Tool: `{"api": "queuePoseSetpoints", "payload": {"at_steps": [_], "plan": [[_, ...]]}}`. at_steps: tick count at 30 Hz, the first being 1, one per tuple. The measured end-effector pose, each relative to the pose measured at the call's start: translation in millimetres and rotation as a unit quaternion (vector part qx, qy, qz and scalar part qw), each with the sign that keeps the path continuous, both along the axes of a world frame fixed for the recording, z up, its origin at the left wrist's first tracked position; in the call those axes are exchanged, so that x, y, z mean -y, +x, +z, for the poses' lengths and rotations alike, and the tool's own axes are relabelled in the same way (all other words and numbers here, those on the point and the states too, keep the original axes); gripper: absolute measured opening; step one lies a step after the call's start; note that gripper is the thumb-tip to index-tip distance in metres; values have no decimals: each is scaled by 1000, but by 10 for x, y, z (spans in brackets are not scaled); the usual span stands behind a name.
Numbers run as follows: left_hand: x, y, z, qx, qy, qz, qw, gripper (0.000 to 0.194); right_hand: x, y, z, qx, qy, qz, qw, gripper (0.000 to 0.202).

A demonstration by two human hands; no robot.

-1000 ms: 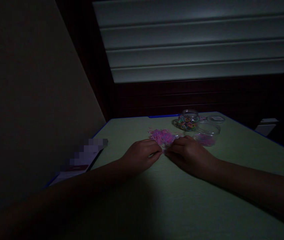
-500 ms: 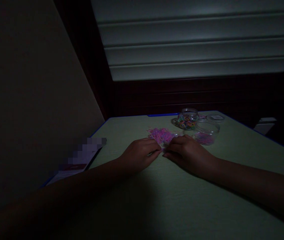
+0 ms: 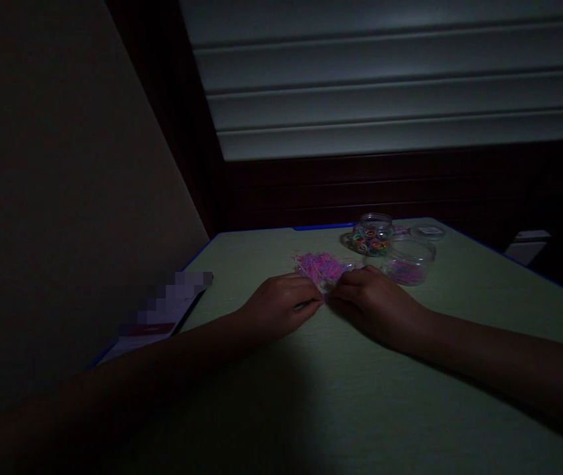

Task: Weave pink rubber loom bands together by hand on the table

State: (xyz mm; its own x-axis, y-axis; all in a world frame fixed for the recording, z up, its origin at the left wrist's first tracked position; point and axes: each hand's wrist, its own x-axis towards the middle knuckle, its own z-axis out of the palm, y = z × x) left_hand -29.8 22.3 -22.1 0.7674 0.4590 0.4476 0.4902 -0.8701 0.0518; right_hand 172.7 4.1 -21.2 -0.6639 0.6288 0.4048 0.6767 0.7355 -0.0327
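Note:
Just in front of a pile of small pink and purple bands [image 3: 321, 266], my two hands meet at the fingertips. My left hand [image 3: 284, 302] pinches with thumb and forefinger; a tiny purple bit shows at its tips. My right hand [image 3: 373, 302] is closed in a pinch beside it, and what it holds is too small to make out. Behind my right hand stands a clear open tub [image 3: 422, 257] with pink bands in the bottom. A clear jar [image 3: 371, 239] of multicoloured bands is further back.
The pale green table [image 3: 360, 402] has a blue edge. A clear round lid [image 3: 428, 231] lies at the back right. Papers or a booklet [image 3: 162, 316] rest at the left edge. A white object [image 3: 526, 249] is beyond the right edge.
My left fingertips have shifted slightly right, and the gap between the two hands has narrowed. The bands and containers have not moved.

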Motion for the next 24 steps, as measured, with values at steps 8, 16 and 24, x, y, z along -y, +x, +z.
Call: {"api": "queuePoseSetpoints", "payload": {"at_steps": [8, 16, 24], "plan": [[0, -7, 2, 5, -7, -16, 1000, 17, 27, -3, 36, 49, 37, 4, 998, 21], [5, -12, 3, -2, -4, -16, 1000, 16, 5, -19, 17, 62, 41, -10, 997, 20], [10, -2, 1, 0, 3, -9, 1000, 18, 10, -10, 7, 54, 46, -33, 997, 20]]}}
